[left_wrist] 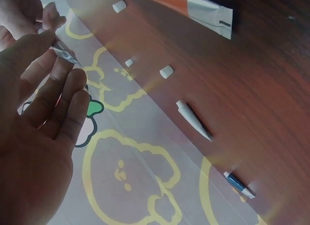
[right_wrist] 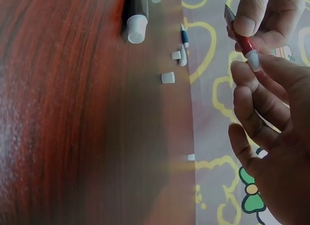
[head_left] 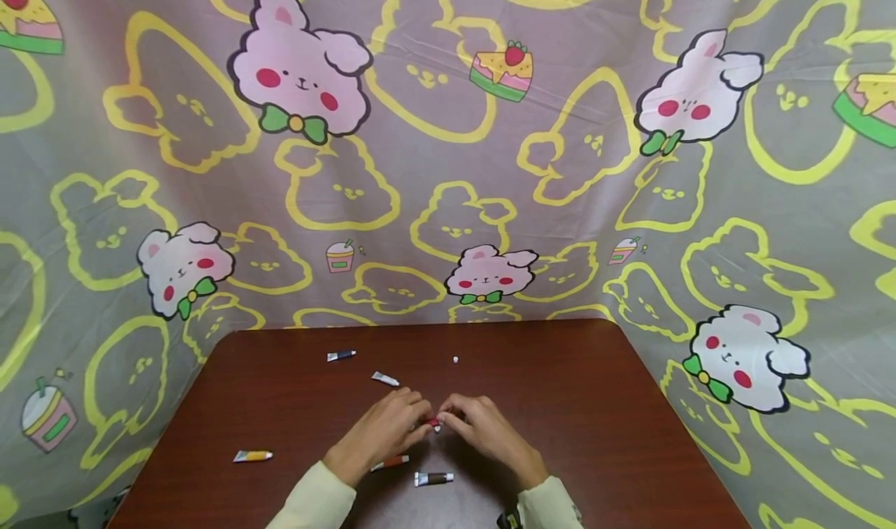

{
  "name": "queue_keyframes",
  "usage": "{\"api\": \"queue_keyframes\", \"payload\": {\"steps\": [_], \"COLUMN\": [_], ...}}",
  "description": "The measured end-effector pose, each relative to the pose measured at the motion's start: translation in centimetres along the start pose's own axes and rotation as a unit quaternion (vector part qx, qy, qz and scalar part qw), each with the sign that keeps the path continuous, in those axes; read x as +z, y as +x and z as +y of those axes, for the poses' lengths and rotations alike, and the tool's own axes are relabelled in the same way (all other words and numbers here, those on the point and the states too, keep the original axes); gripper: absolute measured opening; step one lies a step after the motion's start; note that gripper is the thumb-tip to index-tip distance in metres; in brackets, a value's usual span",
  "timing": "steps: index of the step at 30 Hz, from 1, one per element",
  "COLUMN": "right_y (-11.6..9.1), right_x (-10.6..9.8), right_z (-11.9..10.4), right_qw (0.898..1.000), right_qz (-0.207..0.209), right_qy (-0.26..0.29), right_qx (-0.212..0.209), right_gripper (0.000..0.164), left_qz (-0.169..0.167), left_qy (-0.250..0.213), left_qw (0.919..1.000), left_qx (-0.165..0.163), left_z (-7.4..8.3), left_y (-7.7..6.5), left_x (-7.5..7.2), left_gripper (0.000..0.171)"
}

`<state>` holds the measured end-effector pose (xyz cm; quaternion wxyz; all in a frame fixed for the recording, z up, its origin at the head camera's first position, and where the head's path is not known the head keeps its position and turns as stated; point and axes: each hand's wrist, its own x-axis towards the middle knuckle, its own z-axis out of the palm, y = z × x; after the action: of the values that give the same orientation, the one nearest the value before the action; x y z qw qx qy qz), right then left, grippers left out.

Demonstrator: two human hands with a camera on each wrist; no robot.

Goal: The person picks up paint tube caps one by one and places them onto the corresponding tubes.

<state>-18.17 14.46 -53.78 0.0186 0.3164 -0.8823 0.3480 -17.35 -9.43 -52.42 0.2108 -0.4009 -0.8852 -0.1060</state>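
Over the middle of the table, my left hand (head_left: 392,424) pinches the body of a small red paint tube (right_wrist: 244,42) between thumb and fingers. The thumb and forefinger of my right hand (head_left: 486,428) pinch its white cap (right_wrist: 253,60), and the other fingers of that hand are loosely bent. In the left wrist view the tube's flat silver end (left_wrist: 65,53) sticks out past the fingers. Below the left hand lies an orange-brown paint tube (head_left: 392,462), partly hidden by the wrist. A dark brown paint tube (head_left: 439,478) lies nearer the front.
A yellow paint tube (head_left: 253,457) lies on the left of the brown table (head_left: 616,404). Farther back are a white paint tube (head_left: 385,378) and a dark blue one (head_left: 341,355). Several loose white caps (left_wrist: 166,71) stand about. A patterned cloth (head_left: 434,163) encloses the table's back and sides.
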Motion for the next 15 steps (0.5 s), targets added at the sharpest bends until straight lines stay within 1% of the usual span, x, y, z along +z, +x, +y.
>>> {"api": "queue_keyframes", "payload": {"steps": [2, 7, 11, 15], "right_y": [-0.03, -0.15, -0.30, -0.38], "right_x": [0.02, -0.04, -0.03, 0.00], "right_z": [-0.04, -0.14, -0.02, 0.19], "right_qw": [1.000, 0.998, 0.999, 0.999], "right_qz": [0.004, -0.003, -0.004, -0.002], "right_qy": [0.016, 0.054, 0.052, 0.047], "right_qx": [0.000, 0.013, 0.011, 0.007], "right_gripper": [0.011, 0.003, 0.011, 0.007], "left_qz": [0.004, 0.004, 0.003, -0.006], "left_qy": [0.001, -0.002, -0.002, -0.002], "left_qw": [1.0000, 1.0000, 1.0000, 1.0000], "left_qx": [0.002, 0.001, 0.000, -0.006], "left_z": [0.00, -0.08, -0.10, -0.01], "left_y": [-0.04, -0.14, -0.11, -0.08], "left_x": [0.04, 0.20, 0.27, 0.17], "left_gripper": [0.017, 0.017, 0.018, 0.016]}}
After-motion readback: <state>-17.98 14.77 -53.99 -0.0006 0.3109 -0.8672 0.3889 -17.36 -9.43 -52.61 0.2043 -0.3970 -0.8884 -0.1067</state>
